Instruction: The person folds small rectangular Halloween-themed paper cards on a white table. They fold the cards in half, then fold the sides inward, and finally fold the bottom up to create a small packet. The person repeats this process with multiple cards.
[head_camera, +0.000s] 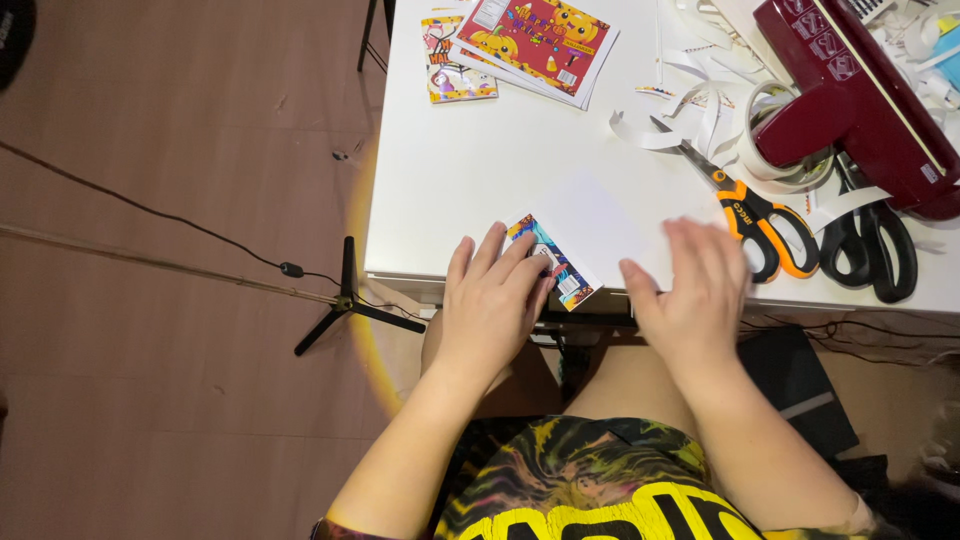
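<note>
White paper (600, 225), a thin rectangular sheet, lies turned at an angle near the front edge of the desk (470, 170), with a small colourful printed card (560, 270) showing from under its near left corner. Both look very light and limp; they would likely bend or crease under a pinch and slide easily on the smooth desk top. Pressing flat with the fingers, or lifting by an edge or corner, seems the safest hold.

The left hand (490, 300) lies with its fingers spread and flat, the tips resting on the card and the near corner of the sheet. The right hand (695, 290) is blurred; its fingers look loosely spread over the sheet's right edge, holding nothing that I can make out.

Just right of that hand lie orange-handled scissors (745, 215), then black-handled scissors (870, 245) at the front right edge. A dark red machine (850, 95) fills the far right corner, with white paper strips (700, 95) curled beside it. At the far edge sits a stack of red sticker sheets (535, 40) with orange pumpkin pictures, and a smaller printed sheet (450, 70) juts out on its left.
</note>
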